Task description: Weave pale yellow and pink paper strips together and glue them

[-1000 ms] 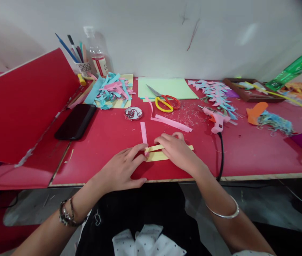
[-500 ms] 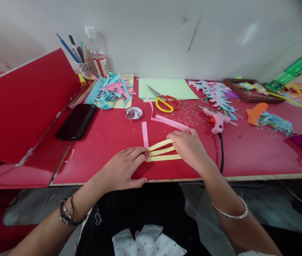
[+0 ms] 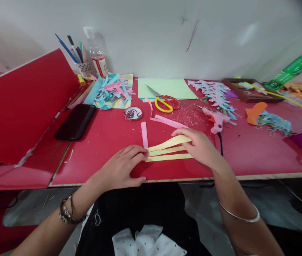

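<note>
Yellow paper strips [image 3: 167, 151] lie fanned out on the red table [image 3: 108, 131] near its front edge. My left hand [image 3: 121, 169] rests flat on the table, its fingertips pressing the strips' left ends together. My right hand [image 3: 200, 147] is closed on the right end of the upper yellow strip and lifts it a little off the table. A short pink strip [image 3: 144, 134] lies just behind the left ends, and a longer pink strip [image 3: 167, 121] lies behind my right hand.
Behind are scissors [image 3: 164, 100] on a green sheet [image 3: 164, 87], a pink glue gun [image 3: 216, 119] with its black cord, a round tin [image 3: 133, 113], a black phone [image 3: 75, 121], cut paper scraps [image 3: 112, 90], a pen cup [image 3: 83, 65] and a red board [image 3: 20, 103].
My right hand slid rightward along the yellow strips, from covering them near the left hand to holding their right end. The strips now show fanned apart. My left hand stayed put.
</note>
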A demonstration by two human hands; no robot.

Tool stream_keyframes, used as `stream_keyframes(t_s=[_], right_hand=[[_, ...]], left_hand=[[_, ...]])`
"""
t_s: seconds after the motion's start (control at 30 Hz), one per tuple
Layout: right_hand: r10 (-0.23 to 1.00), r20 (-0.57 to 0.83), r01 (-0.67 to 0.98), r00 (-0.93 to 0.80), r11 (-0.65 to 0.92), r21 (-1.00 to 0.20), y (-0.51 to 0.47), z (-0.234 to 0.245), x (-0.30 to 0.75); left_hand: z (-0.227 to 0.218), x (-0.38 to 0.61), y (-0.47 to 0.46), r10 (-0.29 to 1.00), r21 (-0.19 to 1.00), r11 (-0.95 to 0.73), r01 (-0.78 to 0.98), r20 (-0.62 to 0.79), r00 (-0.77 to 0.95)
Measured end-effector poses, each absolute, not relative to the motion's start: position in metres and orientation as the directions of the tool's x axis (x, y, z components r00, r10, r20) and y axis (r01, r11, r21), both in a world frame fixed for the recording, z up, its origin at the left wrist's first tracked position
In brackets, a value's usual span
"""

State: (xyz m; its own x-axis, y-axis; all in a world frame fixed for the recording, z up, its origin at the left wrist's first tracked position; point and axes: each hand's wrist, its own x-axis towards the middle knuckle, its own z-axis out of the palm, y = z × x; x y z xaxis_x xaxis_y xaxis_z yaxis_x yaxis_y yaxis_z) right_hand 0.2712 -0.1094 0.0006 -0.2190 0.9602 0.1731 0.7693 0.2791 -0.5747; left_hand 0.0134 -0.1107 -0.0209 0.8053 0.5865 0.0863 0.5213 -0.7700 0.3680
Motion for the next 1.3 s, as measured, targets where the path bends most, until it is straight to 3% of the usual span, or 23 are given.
stream_keyframes(t_s=[0.13, 0.3, 0.5, 0.8, 1.13, 1.2, 1.3], right_hand=[[0.992, 0.103, 0.424, -0.074, 0.125, -0.897, -0.115, -0.008, 0.257], [0.999, -0.006, 0.181, -0.045, 0.002, -0.983, -0.12, -0.023, 0.241], [0.999, 0.047, 0.272, -0.022, 0.052, -0.961, -0.122, -0.023, 0.233], [0.94, 0.148, 0.397, -0.307, 0.268, -0.878, -0.12, -0.009, 0.217], [0.924, 0.116, 0.402, -0.365, 0.269, -0.875, -0.121, -0.012, 0.221], [0.919, 0.159, 0.484, -0.36, 0.33, -0.811, -0.122, -0.014, 0.228], [0.941, 0.2, 0.752, -0.273, 0.339, -0.566, -0.126, -0.02, 0.241]], left_hand=[[-0.02, 0.014, -0.109, 0.6, 0.41, -0.75, 0.519, 0.094, 0.794], [-0.019, 0.014, -0.11, 0.634, 0.432, -0.725, 0.536, 0.114, 0.765], [-0.018, 0.025, -0.11, 0.716, 0.387, -0.681, 0.622, 0.172, 0.677], [-0.014, 0.052, -0.107, 0.855, 0.308, -0.517, 0.798, 0.217, 0.471], [-0.016, 0.059, -0.107, 0.918, 0.313, -0.387, 0.867, 0.224, 0.329], [-0.017, 0.059, -0.108, 0.915, 0.297, -0.388, 0.873, 0.24, 0.325], [-0.019, 0.061, -0.108, 0.914, 0.255, -0.369, 0.894, 0.274, 0.299]])
